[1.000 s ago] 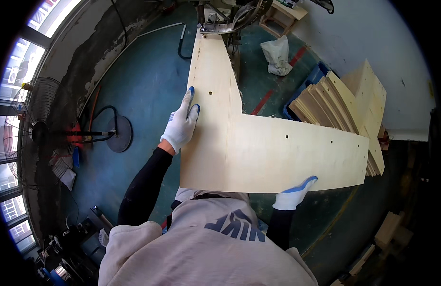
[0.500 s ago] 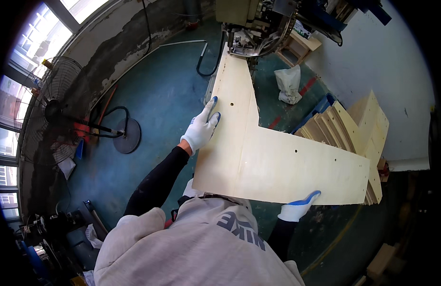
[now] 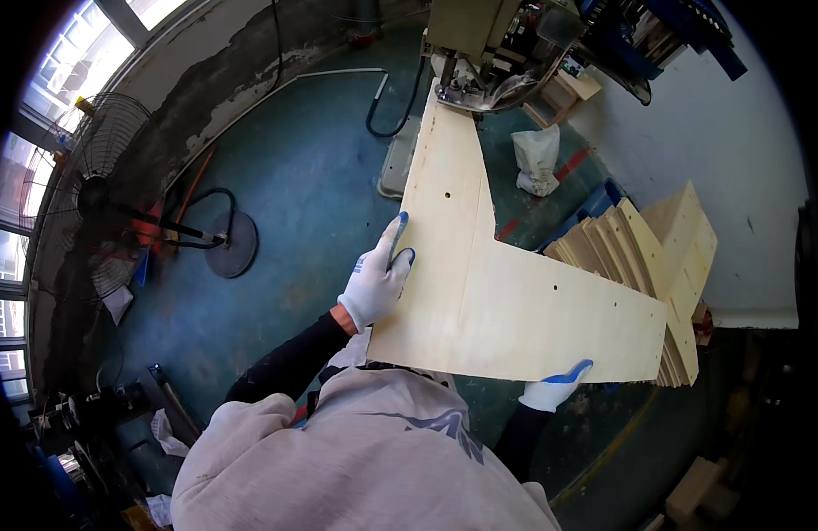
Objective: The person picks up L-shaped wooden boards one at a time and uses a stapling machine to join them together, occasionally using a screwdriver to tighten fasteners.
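A pale L-shaped plywood panel (image 3: 515, 323) lies level in front of me, with a few small round holes in it. Its narrow far end sits under the head of a machine (image 3: 466, 75). My left hand (image 3: 374, 281), in a white glove with blue fingertips, grips the panel's left edge, thumb and a finger showing on top. At the near edge, toward the right end, my right hand (image 3: 555, 388) holds the panel with its blue-tipped thumb on top. The right hand's other fingers are hidden beneath the wood.
Right of the panel leans a stack of similar plywood pieces (image 3: 625, 243) beside a blue pallet (image 3: 595, 205). A white sack (image 3: 537, 161) stands on the green floor beyond. To the left is a fan (image 3: 95, 190) with a round base (image 3: 232, 244).
The panel has turned slightly, its far end staying under the machine head. Both hands keep their grip and shift a little with it. The whole view has also moved slightly.
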Motion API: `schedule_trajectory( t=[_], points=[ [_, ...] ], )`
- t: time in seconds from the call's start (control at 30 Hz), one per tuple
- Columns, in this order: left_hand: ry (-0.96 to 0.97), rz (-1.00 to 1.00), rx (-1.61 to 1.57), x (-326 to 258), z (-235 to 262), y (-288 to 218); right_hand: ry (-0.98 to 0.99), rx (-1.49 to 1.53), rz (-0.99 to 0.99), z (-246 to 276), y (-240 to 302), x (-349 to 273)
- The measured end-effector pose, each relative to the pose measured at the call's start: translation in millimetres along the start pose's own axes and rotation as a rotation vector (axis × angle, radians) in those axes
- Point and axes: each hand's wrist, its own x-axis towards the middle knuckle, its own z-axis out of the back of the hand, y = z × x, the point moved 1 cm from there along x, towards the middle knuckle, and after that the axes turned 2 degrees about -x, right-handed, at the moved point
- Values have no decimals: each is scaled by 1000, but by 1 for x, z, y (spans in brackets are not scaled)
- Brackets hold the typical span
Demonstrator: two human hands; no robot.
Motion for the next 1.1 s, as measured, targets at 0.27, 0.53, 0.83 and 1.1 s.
schedule_trajectory(
  t=[0.27,0.53,0.83,1.1],
  points=[
    [108,91,-21,-2,19,-33,90,138,-58,24,-9,-6],
    [-10,-283,17,12,5,16,103,-107,78,-7,-9,-9],
    [-8,0,-153,115,-9,5,225,101,66,-32,-3,81],
    [-94,-64,106,176,46,2,141,42,55,-104,-32,113]
  ],
)
